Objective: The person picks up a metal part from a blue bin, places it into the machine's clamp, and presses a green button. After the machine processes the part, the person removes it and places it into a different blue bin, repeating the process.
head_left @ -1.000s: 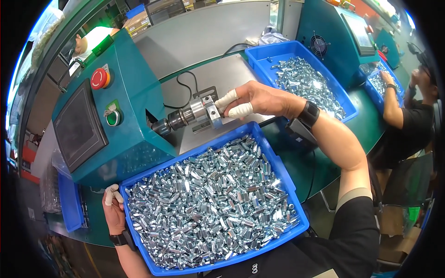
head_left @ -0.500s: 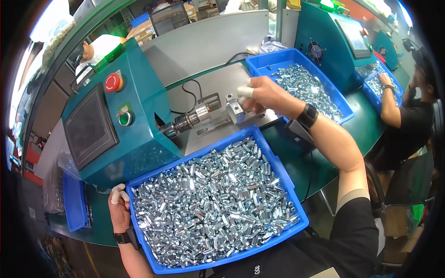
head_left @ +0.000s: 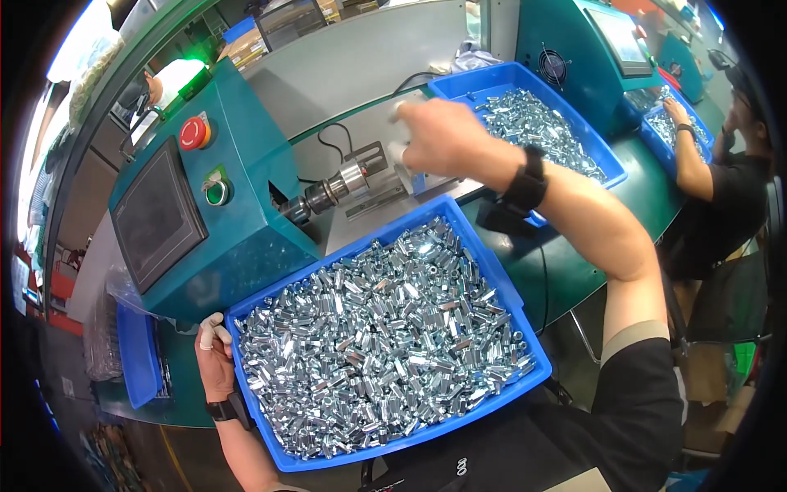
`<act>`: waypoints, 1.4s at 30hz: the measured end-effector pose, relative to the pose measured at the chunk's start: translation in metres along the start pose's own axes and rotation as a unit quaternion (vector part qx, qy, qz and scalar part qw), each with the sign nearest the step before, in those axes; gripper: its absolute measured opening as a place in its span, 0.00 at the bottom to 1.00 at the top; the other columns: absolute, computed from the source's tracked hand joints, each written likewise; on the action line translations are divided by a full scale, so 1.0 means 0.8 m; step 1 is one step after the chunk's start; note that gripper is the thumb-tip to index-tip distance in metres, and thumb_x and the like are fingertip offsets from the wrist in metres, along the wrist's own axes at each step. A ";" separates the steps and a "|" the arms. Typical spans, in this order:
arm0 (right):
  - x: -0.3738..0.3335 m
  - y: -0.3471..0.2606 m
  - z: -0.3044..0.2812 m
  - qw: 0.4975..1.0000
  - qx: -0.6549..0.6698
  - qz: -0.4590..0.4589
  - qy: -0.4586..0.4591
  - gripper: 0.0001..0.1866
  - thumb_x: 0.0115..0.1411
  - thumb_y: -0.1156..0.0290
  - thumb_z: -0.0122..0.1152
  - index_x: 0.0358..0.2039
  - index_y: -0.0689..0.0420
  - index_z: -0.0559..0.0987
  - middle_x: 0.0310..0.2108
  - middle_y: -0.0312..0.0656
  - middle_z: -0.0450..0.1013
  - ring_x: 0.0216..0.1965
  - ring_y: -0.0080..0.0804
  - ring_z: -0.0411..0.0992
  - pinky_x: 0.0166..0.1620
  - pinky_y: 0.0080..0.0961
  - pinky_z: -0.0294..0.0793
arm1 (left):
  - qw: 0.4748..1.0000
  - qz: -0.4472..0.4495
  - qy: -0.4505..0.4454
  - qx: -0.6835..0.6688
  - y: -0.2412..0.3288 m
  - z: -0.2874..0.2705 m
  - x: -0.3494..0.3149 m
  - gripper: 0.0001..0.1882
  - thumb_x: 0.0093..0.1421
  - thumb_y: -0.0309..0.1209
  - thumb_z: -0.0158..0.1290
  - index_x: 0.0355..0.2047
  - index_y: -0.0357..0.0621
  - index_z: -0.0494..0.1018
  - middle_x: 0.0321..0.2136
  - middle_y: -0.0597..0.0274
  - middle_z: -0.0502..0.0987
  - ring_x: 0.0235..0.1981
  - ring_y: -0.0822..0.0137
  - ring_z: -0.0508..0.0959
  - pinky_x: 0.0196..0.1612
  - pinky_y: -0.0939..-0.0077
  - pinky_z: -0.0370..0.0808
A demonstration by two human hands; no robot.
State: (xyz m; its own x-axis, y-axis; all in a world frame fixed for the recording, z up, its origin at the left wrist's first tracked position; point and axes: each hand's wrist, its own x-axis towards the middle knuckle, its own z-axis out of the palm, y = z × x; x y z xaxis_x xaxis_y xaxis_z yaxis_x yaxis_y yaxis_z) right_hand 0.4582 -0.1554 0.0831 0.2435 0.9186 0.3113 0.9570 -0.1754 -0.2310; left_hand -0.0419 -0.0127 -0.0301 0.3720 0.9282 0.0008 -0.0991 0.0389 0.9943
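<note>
My right hand [head_left: 451, 141], blurred by motion, hovers over the metal clamp block [head_left: 416, 179] of a fixture; its white-covered thumb and forefinger are apart, with nothing visible between them. The hand hides much of the block. Left of it, a steel spindle [head_left: 328, 194] juts from a green machine [head_left: 238, 197]. My left hand [head_left: 215, 357], fingers curled and some tips covered white, is against the left side of a blue bin [head_left: 500, 283]. Whatever those fingers hold, if anything, is hidden. Shiny hexagonal metal pieces [head_left: 385, 344], like long nuts, fill the bin.
A second blue bin [head_left: 611, 175] with similar pieces [head_left: 537, 123] stands beyond my right arm. The machine has a dark screen [head_left: 157, 217] and a red stop button [head_left: 194, 133]. At the right, a co-worker's arm [head_left: 693, 156] reaches into another bin beside a second machine [head_left: 566, 57].
My right hand has moved leftward and farther away, from beside the clamp block to above it, with thumb and forefinger spread. My left hand stays by the bin. The whole view has shifted slightly.
</note>
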 end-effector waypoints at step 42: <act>-0.021 0.028 0.017 0.961 0.275 -0.025 0.003 0.09 0.61 0.76 0.66 0.41 0.63 0.82 0.33 0.40 0.79 0.35 0.23 0.77 0.40 0.23 0.77 | 1.000 -0.021 0.004 -0.006 0.006 -0.002 -0.002 0.17 0.73 0.40 0.47 0.47 0.38 0.75 0.24 0.66 0.74 0.20 0.78 0.65 0.26 0.86 0.61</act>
State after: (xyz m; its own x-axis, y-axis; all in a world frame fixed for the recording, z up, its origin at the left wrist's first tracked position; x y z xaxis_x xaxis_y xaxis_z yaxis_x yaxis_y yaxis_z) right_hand 0.4735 -0.1699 0.0598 0.2026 0.9184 0.3399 0.7404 0.0835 -0.6669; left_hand -0.0443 -0.0138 -0.0253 0.3693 0.9283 -0.0424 -0.0953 0.0832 0.9920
